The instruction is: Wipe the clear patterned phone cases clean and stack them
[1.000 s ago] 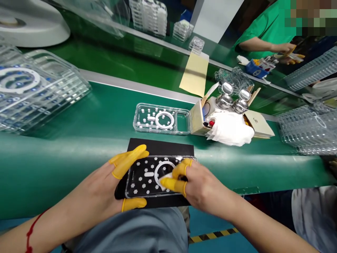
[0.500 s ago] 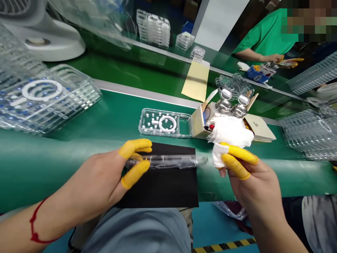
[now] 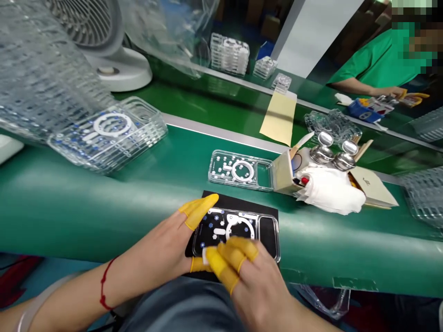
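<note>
- Room: a factory line, with a fan (image 3: 107,60) at 11 o'clock and a co-worker's green sleeve (image 3: 370,64) at 2 o'clock. That person's hand (image 3: 387,91) is beside a blue tray (image 3: 363,109) across the line.
- Surface: a green conveyor belt (image 3: 86,216) runs across the view, with a grey rail (image 3: 221,132) along its far edge.
- Stacks: a clear stack of cases (image 3: 110,133) sits at 10 o'clock, and a second stack (image 3: 424,198) sits at 3 o'clock.
- Supplies: at 1 o'clock, a cardboard box (image 3: 284,173) holds a white cloth (image 3: 328,191) and stands beside two steel bottles (image 3: 332,154).
- Other case: a lone clear case (image 3: 240,169) lies on the belt at 12 o'clock, well apart from the hands.
- Work spot: a black mat (image 3: 268,214) lies on the belt's near edge.
- Case in hand: a clear phone case (image 3: 235,226) with white ring and dot inserts lies flat on the mat, between the hands.
- Left hand (image 3: 162,244): spread, holding the case's edge between thumb and fingers.
- Right hand (image 3: 256,281): fingers pressed together over the case, pinching a cloth scrap (image 3: 205,253) against it, partly hidden.
- Fingers: yellow finger cots (image 3: 199,211) cover the fingertips.
</note>
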`<act>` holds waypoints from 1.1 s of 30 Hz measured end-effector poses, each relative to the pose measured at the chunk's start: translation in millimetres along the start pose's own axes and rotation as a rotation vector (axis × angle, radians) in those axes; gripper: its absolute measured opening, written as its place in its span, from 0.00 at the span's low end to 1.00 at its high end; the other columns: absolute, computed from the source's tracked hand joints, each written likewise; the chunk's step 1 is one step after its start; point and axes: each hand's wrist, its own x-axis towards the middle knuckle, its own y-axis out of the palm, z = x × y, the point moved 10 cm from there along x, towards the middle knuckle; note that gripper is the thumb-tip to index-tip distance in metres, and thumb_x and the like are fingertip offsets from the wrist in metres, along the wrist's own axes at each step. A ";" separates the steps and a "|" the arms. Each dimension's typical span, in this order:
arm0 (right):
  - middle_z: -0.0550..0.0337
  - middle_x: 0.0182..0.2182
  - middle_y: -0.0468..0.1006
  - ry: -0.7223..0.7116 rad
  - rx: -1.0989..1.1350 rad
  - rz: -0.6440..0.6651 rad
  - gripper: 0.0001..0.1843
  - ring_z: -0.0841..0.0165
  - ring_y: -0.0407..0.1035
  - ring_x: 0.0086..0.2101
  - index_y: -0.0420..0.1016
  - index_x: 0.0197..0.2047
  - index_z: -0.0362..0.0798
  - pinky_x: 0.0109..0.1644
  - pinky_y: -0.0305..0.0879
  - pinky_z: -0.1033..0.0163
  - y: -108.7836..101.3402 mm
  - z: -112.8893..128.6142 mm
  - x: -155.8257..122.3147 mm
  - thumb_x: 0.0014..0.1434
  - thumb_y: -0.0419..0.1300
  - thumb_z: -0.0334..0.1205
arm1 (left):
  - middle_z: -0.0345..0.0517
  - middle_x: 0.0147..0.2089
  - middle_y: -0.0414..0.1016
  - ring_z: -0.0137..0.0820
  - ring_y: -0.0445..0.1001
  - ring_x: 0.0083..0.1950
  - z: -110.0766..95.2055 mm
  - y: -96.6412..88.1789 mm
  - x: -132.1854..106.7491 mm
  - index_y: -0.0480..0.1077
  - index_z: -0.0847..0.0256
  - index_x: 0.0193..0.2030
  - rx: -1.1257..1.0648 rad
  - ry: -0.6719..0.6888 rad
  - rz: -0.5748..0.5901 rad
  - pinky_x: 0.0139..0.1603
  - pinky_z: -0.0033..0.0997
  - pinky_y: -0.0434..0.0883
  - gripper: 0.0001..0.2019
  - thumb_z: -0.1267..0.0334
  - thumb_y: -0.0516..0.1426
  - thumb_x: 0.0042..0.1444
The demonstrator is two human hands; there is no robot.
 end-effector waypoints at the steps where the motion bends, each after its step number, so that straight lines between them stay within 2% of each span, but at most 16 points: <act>1: 0.58 0.41 0.86 -0.027 -0.006 0.016 0.21 0.64 0.74 0.46 0.82 0.54 0.45 0.51 0.68 0.58 0.2 2.8 -0.8 0.78 0.46 0.29 | 0.61 0.76 0.64 0.51 0.67 0.75 2.4 0.0 -1.5 0.36 0.53 0.82 -0.004 -0.002 -0.008 0.74 0.52 0.70 0.54 0.43 0.67 0.62; 4: 0.55 0.37 0.83 0.055 -0.141 -0.007 0.20 0.62 0.71 0.40 0.83 0.53 0.46 0.47 0.68 0.58 -9.2 -14.6 -4.6 0.76 0.49 0.27 | 0.61 0.76 0.64 0.52 0.66 0.76 5.2 1.2 -2.4 0.35 0.52 0.82 -0.010 -0.005 -0.007 0.74 0.51 0.70 0.59 0.43 0.69 0.58; 6: 0.54 0.36 0.82 0.099 -0.153 -0.007 0.19 0.61 0.69 0.39 0.83 0.54 0.45 0.46 0.69 0.58 -10.6 -21.7 -7.2 0.76 0.50 0.28 | 0.62 0.77 0.63 0.53 0.66 0.76 5.0 1.2 -1.6 0.34 0.51 0.82 -0.017 -0.013 -0.011 0.74 0.52 0.70 0.62 0.44 0.72 0.55; 9: 0.57 0.39 0.82 0.054 -0.018 0.042 0.19 0.63 0.70 0.41 0.82 0.55 0.47 0.50 0.69 0.61 1.5 -11.6 -2.5 0.77 0.49 0.30 | 0.63 0.76 0.64 0.53 0.67 0.75 4.6 0.2 -0.8 0.33 0.52 0.82 -0.040 -0.031 -0.029 0.73 0.52 0.71 0.64 0.45 0.73 0.53; 13: 0.53 0.36 0.79 0.077 -0.117 0.019 0.22 0.61 0.68 0.38 0.83 0.54 0.42 0.44 0.69 0.59 9.9 -6.4 15.5 0.76 0.47 0.27 | 0.64 0.77 0.63 0.55 0.68 0.75 5.2 2.5 -0.7 0.32 0.50 0.82 -0.058 -0.042 -0.028 0.72 0.53 0.72 0.68 0.48 0.76 0.49; 15: 0.52 0.36 0.79 0.052 -0.100 0.025 0.22 0.60 0.68 0.38 0.82 0.55 0.40 0.46 0.70 0.57 12.1 -1.2 19.6 0.75 0.46 0.27 | 0.64 0.76 0.64 0.54 0.69 0.74 7.1 2.4 -1.0 0.32 0.50 0.82 -0.081 -0.053 -0.046 0.72 0.53 0.73 0.66 0.49 0.75 0.52; 18: 0.56 0.38 0.80 -0.016 0.047 0.100 0.22 0.62 0.69 0.41 0.81 0.56 0.43 0.52 0.69 0.59 17.8 4.2 17.9 0.78 0.44 0.31 | 0.65 0.76 0.63 0.55 0.68 0.74 7.1 1.5 -2.2 0.30 0.52 0.83 -0.098 -0.043 -0.077 0.72 0.54 0.72 0.64 0.51 0.74 0.55; 20: 0.55 0.39 0.79 -0.006 0.031 0.098 0.21 0.62 0.69 0.41 0.81 0.56 0.43 0.50 0.70 0.60 18.3 -2.7 20.3 0.78 0.46 0.30 | 0.67 0.76 0.63 0.57 0.68 0.74 6.0 3.2 -2.7 0.30 0.52 0.83 -0.094 -0.036 -0.063 0.71 0.56 0.73 0.67 0.52 0.76 0.52; 22: 0.52 0.38 0.79 0.023 -0.047 0.072 0.21 0.60 0.68 0.40 0.81 0.55 0.41 0.47 0.70 0.57 19.6 -9.0 28.0 0.75 0.47 0.26 | 0.68 0.74 0.66 0.58 0.72 0.71 7.2 3.8 -2.8 0.27 0.51 0.83 -0.113 -0.059 -0.054 0.68 0.56 0.76 0.74 0.53 0.79 0.46; 24: 0.51 0.36 0.79 0.000 -0.057 0.075 0.20 0.59 0.67 0.38 0.82 0.52 0.40 0.44 0.71 0.56 24.5 -2.8 35.4 0.74 0.47 0.26 | 0.67 0.71 0.70 0.58 0.77 0.66 8.6 0.9 -2.4 0.24 0.51 0.82 -0.141 -0.090 -0.074 0.64 0.55 0.80 0.78 0.56 0.80 0.42; 28: 0.56 0.35 0.80 -0.057 0.139 0.156 0.19 0.62 0.69 0.37 0.82 0.51 0.44 0.49 0.73 0.58 27.0 12.5 28.3 0.76 0.48 0.30 | 0.66 0.71 0.70 0.57 0.75 0.68 4.9 -3.6 -0.1 0.23 0.50 0.82 -0.153 -0.081 -0.091 0.67 0.57 0.77 0.73 0.65 0.77 0.49; 30: 0.57 0.37 0.81 -0.037 0.122 0.153 0.19 0.63 0.70 0.39 0.80 0.56 0.46 0.50 0.73 0.60 18.0 1.8 18.1 0.75 0.48 0.28 | 0.66 0.73 0.68 0.56 0.73 0.71 4.0 -3.6 0.9 0.23 0.48 0.82 -0.150 -0.075 -0.081 0.69 0.57 0.75 0.74 0.62 0.78 0.48; 33: 0.53 0.40 0.82 0.035 -0.049 0.111 0.21 0.62 0.72 0.41 0.79 0.58 0.46 0.47 0.74 0.58 2.1 -22.6 7.3 0.72 0.50 0.23 | 0.66 0.73 0.67 0.56 0.73 0.70 5.6 -1.1 1.8 0.26 0.49 0.82 -0.131 -0.079 -0.055 0.69 0.55 0.75 0.77 0.57 0.81 0.41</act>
